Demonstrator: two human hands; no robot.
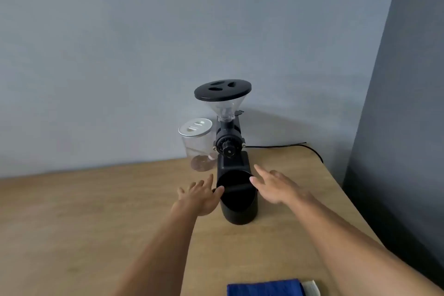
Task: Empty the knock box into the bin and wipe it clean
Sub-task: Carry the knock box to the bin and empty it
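No readable brand, label or writing anywhere. Black knock box (237, 202) upright on the wooden bench (96, 211), right of centre, directly in front of a black coffee grinder (229, 144) and touching or almost touching its base. Open-topped, with a dark bar (237, 187) across the mouth; interior too dark to tell what lies inside. Left hand (200, 196) spread flat, fingers apart, thumb tip at the box's left rim, gripping nothing. Right hand (276, 186) likewise spread wide, thumb tip at the right rim, fingers reaching past the box, gripping nothing. Clear funnel hopper (224, 109) on the grinder, capped by a round black lid (223, 89) with three oval dimples; looks bare inside. Clear jar (199, 149) just left of the grinder, near the grey wall (120, 55), topped by a pale lid (195, 126) with two slots; shallow brown layer at the bottom, likely coffee. Black cable (288, 145) trailing from behind the grinder toward the bench's right edge. Folded blue cloth (265, 288) at the near edge of the bench, with a white item (311, 287) just beside it on the right, cut off by the frame.
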